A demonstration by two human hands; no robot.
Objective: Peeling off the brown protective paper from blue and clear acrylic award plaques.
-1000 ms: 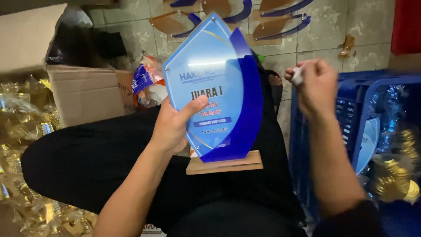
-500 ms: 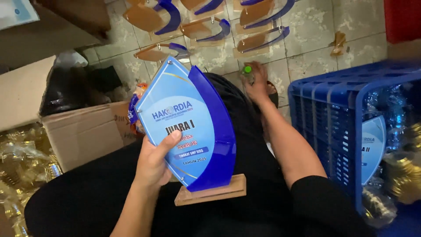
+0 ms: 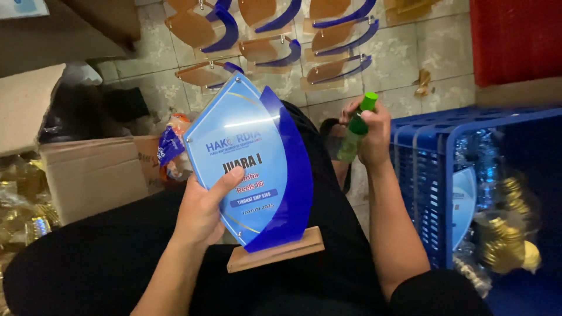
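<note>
Blue plaque (image 3: 249,167) in left hand (image 3: 202,213)

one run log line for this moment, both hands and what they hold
left hand: holds blue acrylic trophy upright on lap | right hand: grips small green bottle | beside: blue plastic crate

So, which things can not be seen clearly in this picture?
- Green bottle, head view: the right hand wraps it; contents hidden.
- Blue crate, head view: cut off by the right edge; wrapped items inside are blurred.
- Plaque, head view: the left hand covers its lower left edge.
</note>
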